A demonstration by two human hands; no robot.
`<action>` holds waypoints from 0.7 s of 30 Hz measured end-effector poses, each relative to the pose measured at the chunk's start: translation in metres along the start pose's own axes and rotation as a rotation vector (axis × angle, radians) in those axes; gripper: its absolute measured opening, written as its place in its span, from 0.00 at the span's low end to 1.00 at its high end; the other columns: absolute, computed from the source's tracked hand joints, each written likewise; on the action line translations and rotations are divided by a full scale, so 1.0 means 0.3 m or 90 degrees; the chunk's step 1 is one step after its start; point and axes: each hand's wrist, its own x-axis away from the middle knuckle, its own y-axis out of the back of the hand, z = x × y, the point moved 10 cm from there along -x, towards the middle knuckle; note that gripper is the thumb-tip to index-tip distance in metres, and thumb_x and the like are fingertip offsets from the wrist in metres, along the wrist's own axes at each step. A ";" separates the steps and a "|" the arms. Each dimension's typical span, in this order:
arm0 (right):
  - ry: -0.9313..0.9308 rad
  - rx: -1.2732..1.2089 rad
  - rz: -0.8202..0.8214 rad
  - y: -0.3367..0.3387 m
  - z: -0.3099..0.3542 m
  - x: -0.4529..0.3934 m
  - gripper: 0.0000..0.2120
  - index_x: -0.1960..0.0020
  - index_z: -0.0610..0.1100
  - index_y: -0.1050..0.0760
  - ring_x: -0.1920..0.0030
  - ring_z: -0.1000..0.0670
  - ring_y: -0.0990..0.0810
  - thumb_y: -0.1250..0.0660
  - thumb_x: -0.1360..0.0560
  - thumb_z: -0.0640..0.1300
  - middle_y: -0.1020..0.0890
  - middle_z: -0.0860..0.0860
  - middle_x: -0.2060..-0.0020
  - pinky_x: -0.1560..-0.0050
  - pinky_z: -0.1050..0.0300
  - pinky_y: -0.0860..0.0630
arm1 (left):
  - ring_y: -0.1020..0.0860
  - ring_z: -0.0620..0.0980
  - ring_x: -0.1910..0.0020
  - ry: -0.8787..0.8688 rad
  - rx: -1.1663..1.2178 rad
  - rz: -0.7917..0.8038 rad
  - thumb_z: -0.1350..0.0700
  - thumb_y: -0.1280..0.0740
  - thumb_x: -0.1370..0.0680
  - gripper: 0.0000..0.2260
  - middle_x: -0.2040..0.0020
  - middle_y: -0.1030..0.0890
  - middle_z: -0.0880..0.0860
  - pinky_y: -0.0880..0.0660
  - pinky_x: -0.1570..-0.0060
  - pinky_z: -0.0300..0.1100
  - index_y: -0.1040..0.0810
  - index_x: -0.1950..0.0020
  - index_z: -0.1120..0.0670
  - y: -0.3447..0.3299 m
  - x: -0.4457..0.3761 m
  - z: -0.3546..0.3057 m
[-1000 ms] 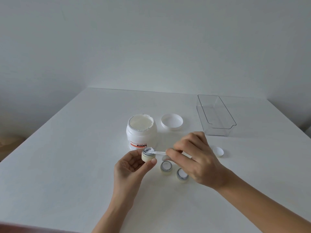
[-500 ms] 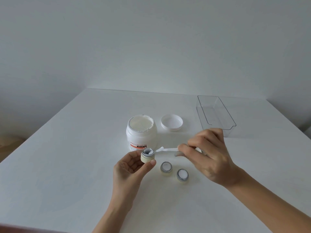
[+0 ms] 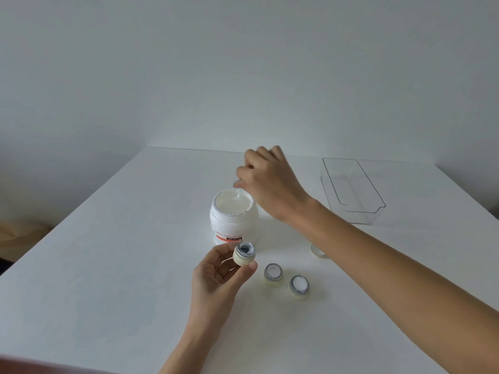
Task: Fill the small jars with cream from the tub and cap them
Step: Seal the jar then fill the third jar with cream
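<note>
Head view: at frame centre the open tub (image 3: 233,217) stands on the white table (image 3: 108,265), and the right hand (image 3: 266,182) hangs just over its far right rim with fingers curled shut, the spatula's (image 3: 239,195) pale tip barely showing at the cream, so I judge it pinched there. Below the tub, lower centre, the left hand (image 3: 216,276) holds one small jar (image 3: 244,254) between thumb and fingers, mouth up and only part filled. The loaded scoop must travel down the frame, towards the viewer, to that mouth; two filled uncapped jars (image 3: 273,273) sit lower right.
</note>
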 end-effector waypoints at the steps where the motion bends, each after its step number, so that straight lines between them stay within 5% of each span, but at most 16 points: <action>1: 0.028 0.018 0.046 -0.036 0.019 -0.018 0.11 0.57 0.42 0.21 0.53 0.43 0.27 0.38 0.22 0.45 0.25 0.46 0.57 0.52 0.53 0.41 | 0.15 0.45 0.56 -0.002 0.000 0.000 0.67 0.25 0.29 0.14 0.53 0.13 0.52 0.22 0.57 0.32 0.18 0.46 0.57 0.000 -0.001 -0.001; 5: 0.097 0.081 0.174 -0.120 0.056 -0.053 0.09 0.59 0.44 0.26 0.53 0.46 0.31 0.38 0.21 0.45 0.33 0.49 0.60 0.50 0.54 0.43 | 0.15 0.45 0.56 -0.006 0.006 0.000 0.67 0.25 0.29 0.14 0.53 0.13 0.51 0.22 0.57 0.32 0.18 0.47 0.56 -0.002 -0.002 -0.002; 8: 0.088 0.103 0.255 -0.154 0.038 -0.061 0.17 0.67 0.44 0.37 0.56 0.47 0.35 0.37 0.22 0.46 0.36 0.51 0.66 0.50 0.53 0.45 | 0.15 0.45 0.56 -0.006 0.009 -0.001 0.67 0.25 0.30 0.14 0.53 0.13 0.51 0.22 0.57 0.32 0.17 0.47 0.56 -0.003 -0.005 -0.001; 14: -0.138 -0.120 0.355 -0.196 -0.084 -0.033 0.22 0.71 0.45 0.43 0.59 0.44 0.34 0.39 0.22 0.46 0.36 0.50 0.72 0.52 0.50 0.42 | 0.15 0.45 0.56 -0.010 0.014 -0.001 0.66 0.25 0.30 0.13 0.53 0.13 0.51 0.22 0.57 0.32 0.17 0.47 0.55 -0.004 -0.003 -0.001; 17: -0.285 -0.230 0.349 -0.200 -0.159 0.007 0.20 0.70 0.41 0.35 0.58 0.43 0.28 0.39 0.22 0.47 0.26 0.43 0.68 0.51 0.50 0.42 | 0.15 0.45 0.55 -0.009 0.022 -0.002 0.66 0.25 0.29 0.13 0.52 0.13 0.51 0.22 0.57 0.32 0.17 0.47 0.54 -0.002 -0.003 0.000; 21: -0.440 -0.340 0.332 -0.212 -0.235 0.074 0.18 0.53 0.34 0.20 0.55 0.43 0.24 0.38 0.22 0.48 0.21 0.42 0.62 0.47 0.50 0.40 | 0.15 0.46 0.52 -0.006 0.037 0.002 0.65 0.25 0.28 0.12 0.50 0.13 0.51 0.23 0.56 0.31 0.17 0.47 0.52 -0.002 -0.004 0.001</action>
